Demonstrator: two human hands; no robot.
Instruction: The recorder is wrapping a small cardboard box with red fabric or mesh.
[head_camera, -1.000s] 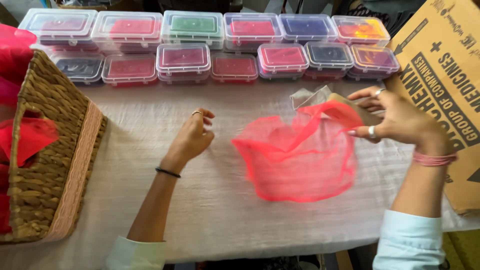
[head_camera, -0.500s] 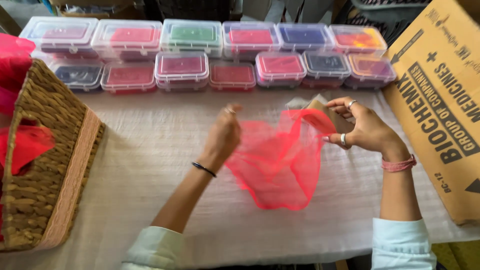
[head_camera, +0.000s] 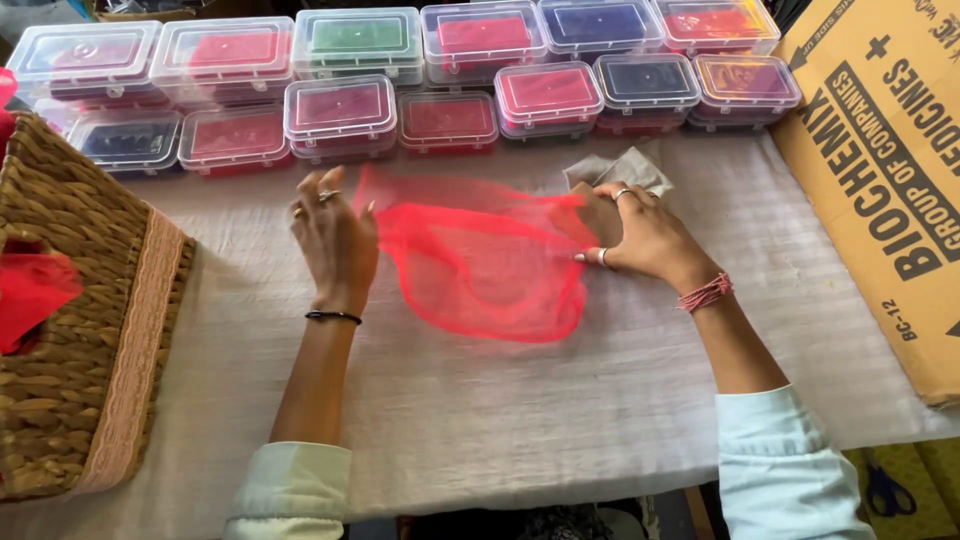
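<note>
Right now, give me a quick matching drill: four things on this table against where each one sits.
Things:
1. red mesh cloth
2. wicker basket
3. cardboard box
4. clear plastic boxes

Places:
A. far edge, in rows
B. left edge
C. between the hands
D. right edge

Pairs: 1-C, 2-B, 3-D, 4-A

Sheer red net cloth (head_camera: 480, 265) is lying on matt ribbed cloth (head_camera: 560, 420), beside a rough woven basket (head_camera: 90, 330) and glossy plastic boxes (head_camera: 340, 110).
</note>
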